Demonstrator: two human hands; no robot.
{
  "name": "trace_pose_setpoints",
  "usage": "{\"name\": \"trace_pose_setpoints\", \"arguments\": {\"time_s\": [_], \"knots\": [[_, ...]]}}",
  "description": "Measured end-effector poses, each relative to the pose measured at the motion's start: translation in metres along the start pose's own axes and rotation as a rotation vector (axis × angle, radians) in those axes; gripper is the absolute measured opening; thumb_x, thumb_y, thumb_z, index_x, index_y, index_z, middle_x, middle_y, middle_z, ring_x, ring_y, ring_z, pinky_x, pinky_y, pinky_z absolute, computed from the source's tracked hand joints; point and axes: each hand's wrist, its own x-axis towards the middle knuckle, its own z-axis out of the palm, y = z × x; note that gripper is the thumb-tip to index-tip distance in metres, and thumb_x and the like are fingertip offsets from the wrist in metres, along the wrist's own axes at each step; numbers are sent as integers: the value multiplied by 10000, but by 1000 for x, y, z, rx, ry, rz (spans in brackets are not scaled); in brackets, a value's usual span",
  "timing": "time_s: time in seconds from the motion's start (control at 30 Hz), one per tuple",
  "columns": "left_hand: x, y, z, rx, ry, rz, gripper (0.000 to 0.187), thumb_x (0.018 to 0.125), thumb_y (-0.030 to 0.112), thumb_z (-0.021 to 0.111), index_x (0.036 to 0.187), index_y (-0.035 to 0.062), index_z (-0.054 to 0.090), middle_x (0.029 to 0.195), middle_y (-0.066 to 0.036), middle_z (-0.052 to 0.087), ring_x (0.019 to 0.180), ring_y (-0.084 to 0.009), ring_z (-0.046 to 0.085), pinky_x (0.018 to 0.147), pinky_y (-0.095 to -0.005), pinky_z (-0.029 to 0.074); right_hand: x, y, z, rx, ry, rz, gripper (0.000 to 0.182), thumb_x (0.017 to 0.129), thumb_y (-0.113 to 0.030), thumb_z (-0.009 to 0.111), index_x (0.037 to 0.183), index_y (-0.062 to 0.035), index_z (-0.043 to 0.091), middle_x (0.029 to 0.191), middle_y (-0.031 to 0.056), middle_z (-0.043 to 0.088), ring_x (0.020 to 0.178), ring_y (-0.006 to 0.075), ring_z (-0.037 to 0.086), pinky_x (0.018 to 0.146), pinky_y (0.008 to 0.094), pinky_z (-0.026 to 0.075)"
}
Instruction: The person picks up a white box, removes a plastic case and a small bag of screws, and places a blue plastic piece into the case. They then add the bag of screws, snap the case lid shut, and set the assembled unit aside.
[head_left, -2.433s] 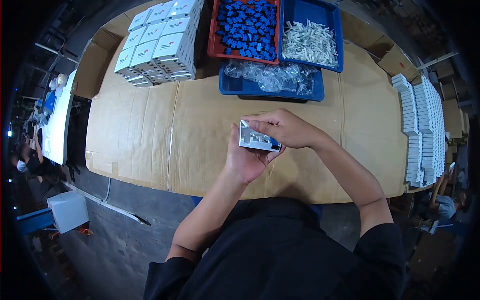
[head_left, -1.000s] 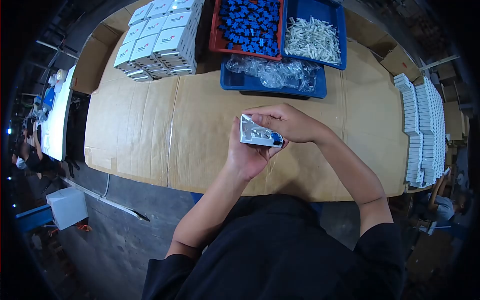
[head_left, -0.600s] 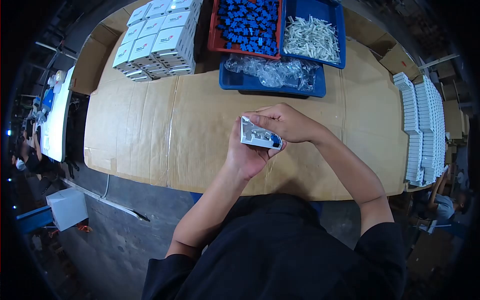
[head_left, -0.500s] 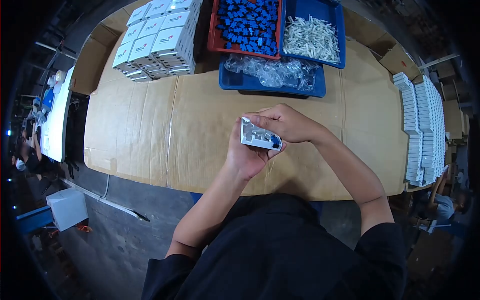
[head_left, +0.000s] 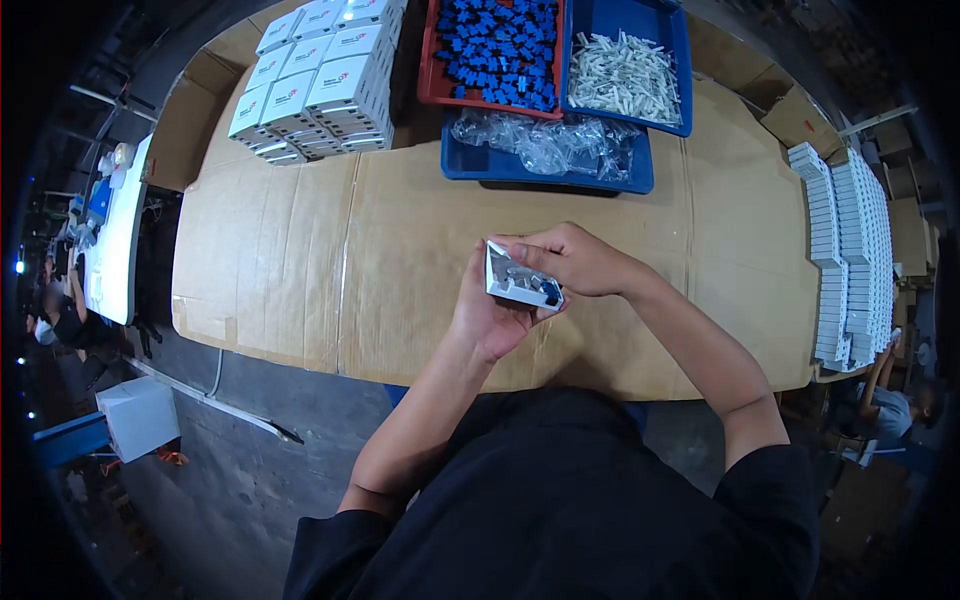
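Observation:
A small white box-shaped casing [head_left: 522,290], with clear or shiny parts and a dark blue piece inside it, is held over the cardboard-covered table. My left hand [head_left: 488,318] cradles it from below and the left side, fingers wrapped round it. My right hand [head_left: 572,258] lies over its upper right edge, with the thumb on the casing's inner side. Whether the right fingers pinch a small part is too small to tell. The casing is tilted, its open face towards me.
Stacked white boxes [head_left: 335,85] stand at the back left. Behind my hands are a red tray [head_left: 437,92] of blue pieces, a blue tray [head_left: 683,112] of pale pieces and a blue tray [head_left: 462,168] of clear bags. White casings [head_left: 858,255] are piled at right. Other people sit at both sides.
Both hands and the casing sit slightly lower in view. The casing is tilted a little differently, and my right hand has shifted slightly over it.

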Motion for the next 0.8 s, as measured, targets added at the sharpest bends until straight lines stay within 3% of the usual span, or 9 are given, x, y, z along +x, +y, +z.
{"name": "trace_pose_setpoints", "arguments": {"time_s": [0.13,0.23,0.33,0.43,0.47,0.67,0.8], "knots": [[-1,-2,-8,40,-20,14,664,1079,639,309,1420,109,518,1369,-156,604,1234,-336,622,1016,-609,548,-2,9,6,41,5,-74,594,1086,-508,527,1482,-68,581,1140,41,744,988,74,597,897,277,531],[-7,1,-1,96,24,30,667,1070,661,322,1406,127,538,1354,-141,617,1229,-322,629,1012,-586,547,-8,5,15,65,69,-91,512,1095,-438,546,1491,-117,580,1190,77,757,1002,112,647,903,299,533],[-13,4,6,153,58,63,679,1062,685,322,1405,144,546,1331,-127,628,1213,-308,638,1012,-542,544,-11,11,26,37,151,-288,566,1090,-414,552,1534,-65,507,1426,157,649,1252,211,632,1059,330,476],[-19,2,15,179,103,112,704,1056,707,304,1417,149,536,1308,-123,632,1187,-292,648,1003,-492,546,-19,12,32,-158,186,-394,680,1070,-475,518,1574,-28,429,1615,209,444,1496,299,434,1205,360,340],[-21,1,16,192,91,129,695,1057,704,311,1411,151,541,1299,-119,637,1180,-284,653,997,-484,550,-23,11,33,-201,166,-405,700,1056,-460,540,1593,-34,397,1646,219,383,1537,364,359,1233,382,306],[-28,-5,26,247,156,156,645,1073,663,330,1380,141,552,1218,-89,653,1090,-232,671,928,-436,567,-31,12,42,-355,261,-523,702,1030,-398,613,1584,-20,405,1634,213,394,1523,385,365,1235,432,332],[-28,-6,23,293,155,182,642,1082,646,329,1400,128,538,1238,-84,648,1108,-225,663,930,-428,563,-32,16,47,-397,285,-576,695,1036,-402,586,1585,-14,407,1668,202,336,1544,389,326,1245,458,309]]}}
